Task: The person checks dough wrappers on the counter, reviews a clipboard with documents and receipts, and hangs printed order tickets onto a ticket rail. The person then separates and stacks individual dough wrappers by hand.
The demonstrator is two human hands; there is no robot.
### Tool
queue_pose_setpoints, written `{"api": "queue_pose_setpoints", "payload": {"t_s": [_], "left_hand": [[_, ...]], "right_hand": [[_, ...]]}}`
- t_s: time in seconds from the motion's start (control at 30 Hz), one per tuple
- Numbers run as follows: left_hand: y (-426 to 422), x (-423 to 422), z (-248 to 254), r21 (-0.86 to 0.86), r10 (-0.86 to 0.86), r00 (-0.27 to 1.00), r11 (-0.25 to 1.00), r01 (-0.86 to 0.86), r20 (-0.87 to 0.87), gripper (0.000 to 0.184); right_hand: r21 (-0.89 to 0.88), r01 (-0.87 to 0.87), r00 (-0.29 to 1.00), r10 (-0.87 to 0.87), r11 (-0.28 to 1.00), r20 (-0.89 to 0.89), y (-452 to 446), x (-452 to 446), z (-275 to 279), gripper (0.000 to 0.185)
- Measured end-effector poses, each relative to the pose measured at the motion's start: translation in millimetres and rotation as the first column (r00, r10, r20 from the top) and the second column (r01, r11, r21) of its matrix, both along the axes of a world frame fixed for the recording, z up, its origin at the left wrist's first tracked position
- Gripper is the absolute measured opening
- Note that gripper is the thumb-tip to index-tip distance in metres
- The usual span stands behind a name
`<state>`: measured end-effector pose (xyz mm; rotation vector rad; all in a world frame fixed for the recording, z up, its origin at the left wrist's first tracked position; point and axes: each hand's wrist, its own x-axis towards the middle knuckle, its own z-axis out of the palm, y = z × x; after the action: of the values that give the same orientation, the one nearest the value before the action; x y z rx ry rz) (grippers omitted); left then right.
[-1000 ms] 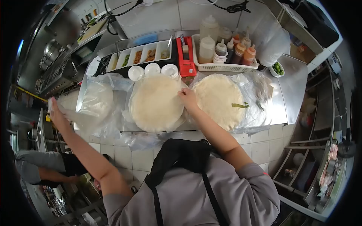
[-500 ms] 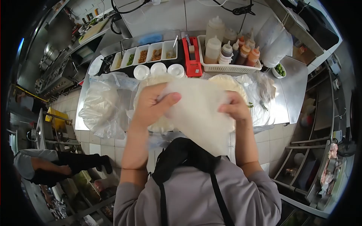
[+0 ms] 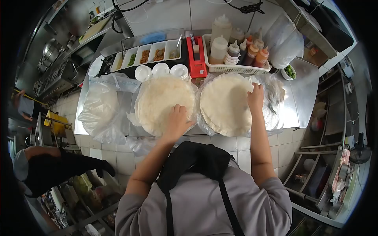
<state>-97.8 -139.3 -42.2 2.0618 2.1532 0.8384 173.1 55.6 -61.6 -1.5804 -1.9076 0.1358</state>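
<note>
Two stacks of thin round flatbreads lie side by side on plastic bags on the steel table. My left hand [image 3: 180,120] rests on the lower right part of the left stack [image 3: 159,98], fingers stretched over the top flatbread. At the right edge of the right stack [image 3: 224,104], my right hand [image 3: 256,95] has its fingers and thumb apart, beside crumpled clear plastic [image 3: 273,98]. Whether its fingertips touch the bread or the plastic is hard to see. Neither hand holds a flatbread up.
Behind the stacks stand small white bowls [image 3: 161,70], a row of filled trays [image 3: 158,54], a red tape dispenser [image 3: 197,59] and a basket [image 3: 236,69] of squeeze bottles. A plastic bag [image 3: 100,108] lies left; a bowl of green limes [image 3: 289,72] stands right. Another person [image 3: 59,167] is at left.
The pale, blurred sheet stretched between both hands is no longer held up. My left hand has come down onto the left stack; my right hand has moved up and right to the right stack's edge.
</note>
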Motion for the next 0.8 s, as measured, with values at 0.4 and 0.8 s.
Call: {"api": "queue_pose_setpoints", "payload": {"t_s": [0.4, 0.8], "left_hand": [[-29, -11, 10, 0.186, -0.012, 0.978, 0.982, -0.028, 0.21, 0.013], [-20, -12, 15, 0.017, 0.205, 0.72, 0.958, -0.288, 0.663, 0.024]], "right_hand": [[-0.324, -0.921, 0.31, -0.098, 0.216, -0.946, -102, -151, 9, 0.018], [-0.35, -0.918, 0.359, 0.02, 0.185, -0.933, -119, -169, 25, 0.016]]}}
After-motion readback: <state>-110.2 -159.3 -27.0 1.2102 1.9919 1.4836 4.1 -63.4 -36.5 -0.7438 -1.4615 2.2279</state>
